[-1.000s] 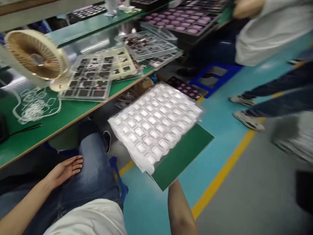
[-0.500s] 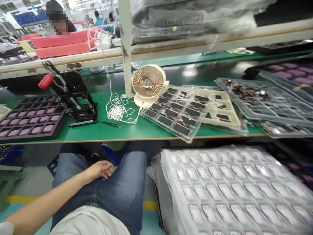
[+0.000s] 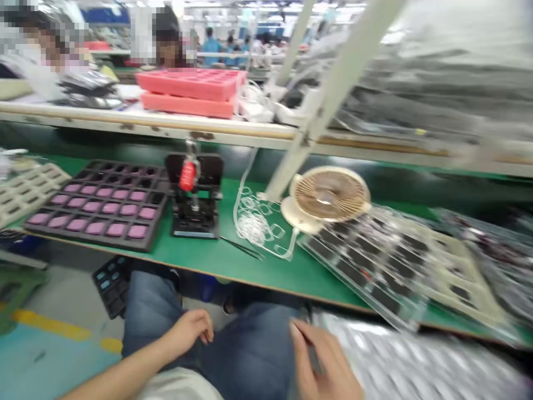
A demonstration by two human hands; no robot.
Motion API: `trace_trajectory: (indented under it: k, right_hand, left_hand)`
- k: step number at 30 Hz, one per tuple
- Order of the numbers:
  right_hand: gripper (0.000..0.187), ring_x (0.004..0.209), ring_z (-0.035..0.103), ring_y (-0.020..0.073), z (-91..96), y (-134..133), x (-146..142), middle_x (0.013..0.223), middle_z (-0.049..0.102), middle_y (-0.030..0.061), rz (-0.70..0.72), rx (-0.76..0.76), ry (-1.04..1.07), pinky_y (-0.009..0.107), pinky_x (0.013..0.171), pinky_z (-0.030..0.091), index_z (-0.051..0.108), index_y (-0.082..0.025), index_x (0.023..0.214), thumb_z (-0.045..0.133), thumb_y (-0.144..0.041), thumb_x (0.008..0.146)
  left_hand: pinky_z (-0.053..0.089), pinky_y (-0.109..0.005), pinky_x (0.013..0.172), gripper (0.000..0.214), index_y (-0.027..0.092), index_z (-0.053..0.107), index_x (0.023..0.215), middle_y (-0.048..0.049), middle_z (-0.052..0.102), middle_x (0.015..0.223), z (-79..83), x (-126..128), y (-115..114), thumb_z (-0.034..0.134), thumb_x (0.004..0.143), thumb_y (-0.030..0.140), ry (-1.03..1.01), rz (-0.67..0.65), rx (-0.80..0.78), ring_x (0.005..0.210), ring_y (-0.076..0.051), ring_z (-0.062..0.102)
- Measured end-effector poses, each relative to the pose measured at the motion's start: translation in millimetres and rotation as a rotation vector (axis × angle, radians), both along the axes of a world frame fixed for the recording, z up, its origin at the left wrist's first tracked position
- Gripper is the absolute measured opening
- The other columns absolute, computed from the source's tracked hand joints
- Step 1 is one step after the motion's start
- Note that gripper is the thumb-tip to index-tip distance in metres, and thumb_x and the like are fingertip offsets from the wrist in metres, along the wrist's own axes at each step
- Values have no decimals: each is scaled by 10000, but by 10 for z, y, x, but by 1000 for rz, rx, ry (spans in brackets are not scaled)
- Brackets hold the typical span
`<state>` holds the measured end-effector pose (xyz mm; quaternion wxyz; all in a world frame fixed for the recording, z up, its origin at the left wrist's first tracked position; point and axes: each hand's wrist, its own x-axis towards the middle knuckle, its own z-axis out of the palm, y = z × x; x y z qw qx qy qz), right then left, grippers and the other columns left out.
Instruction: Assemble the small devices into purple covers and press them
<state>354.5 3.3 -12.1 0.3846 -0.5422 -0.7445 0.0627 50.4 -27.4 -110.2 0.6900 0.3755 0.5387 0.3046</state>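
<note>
My left hand rests on my jeans-clad thigh with the fingers curled loosely and nothing in it. My right hand is low in the view at the left edge of a stack of white blister trays on my lap; its fingers look stretched along the tray edge, but motion smears them. The stack lies below the front edge of the green bench.
On the bench stand a black tray of pink parts, a small black press with a red handle, tweezers, a white cable coil, a beige fan and clear trays of dark parts. Pink foam trays sit on the shelf. Other people work behind.
The view has swung left and up from the aisle to the bench. The blister tray stack came down from the raised right hand onto my lap. My left hand stayed on my thigh.
</note>
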Motion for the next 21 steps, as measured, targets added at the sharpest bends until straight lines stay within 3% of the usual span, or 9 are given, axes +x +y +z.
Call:
trace_trajectory:
  k: [2, 5, 8, 11, 14, 18, 21]
  right_hand:
    - [333, 992, 685, 267, 87, 557, -435, 1126, 716, 99, 127, 69, -116, 423, 908, 574, 709, -232, 1220, 477, -463, 1157]
    - [498, 879, 653, 303, 125, 1297, -920, 1027, 706, 133, 201, 152, -347, 454, 800, 552, 711, -191, 1172, 334, -516, 1162]
    - [504, 819, 651, 304, 30, 1704, -1026, 934, 684, 133, 252, 128, -476, 445, 742, 535, 707, -207, 1063, 287, -469, 1153]
    - [435, 807, 672, 296, -85, 1859, -906, 905, 674, 122, 322, 92, -502, 423, 711, 531, 665, -232, 973, 344, -477, 1136]
    - [430, 836, 690, 303, -111, 1928, -838, 951, 682, 128, 360, 76, -514, 425, 725, 550, 672, -228, 1036, 349, -496, 1129]
    - [474, 765, 681, 263, -25, 1989, -887, 922, 657, 113, 407, 52, -531, 369, 628, 536, 705, -233, 998, 318, -469, 1134]
    - [456, 727, 675, 246, 28, 1991, -875, 898, 645, 101, 447, 13, -554, 338, 571, 507, 686, -232, 933, 321, -419, 1133]
  left_hand:
    - [483, -357, 747, 467, 200, 613, 700, -56, 672, 703, 278, -210, -21, 663, 868, 633, 40, 41, 84, 714, -213, 636]
    - [446, -357, 800, 419, 207, 655, 746, -62, 684, 775, 765, -715, -78, 586, 998, 534, 204, 141, 278, 785, -218, 624]
    - [432, -351, 757, 430, 233, 632, 762, -59, 646, 781, 1254, -1297, -125, 509, 1067, 509, 468, 338, 497, 767, -225, 598]
    - [441, -353, 716, 410, 251, 632, 784, -58, 644, 756, 1631, -1808, 56, 501, 1067, 516, 733, 603, 576, 731, -241, 594]
    - [468, -355, 765, 361, 230, 699, 904, -73, 714, 850, 1846, -2211, 634, 489, 1065, 475, 944, 665, 587, 815, -257, 639]
    - [498, -381, 980, 189, 191, 754, 979, -96, 763, 1059, 1984, -2697, 1744, 643, 1013, 340, 1075, 510, 532, 1019, -258, 680]
    - [504, -508, 1081, 250, 165, 725, 1125, -106, 722, 1225, 2070, -3064, 2397, 683, 1021, 389, 1201, 472, 393, 1171, -273, 665]
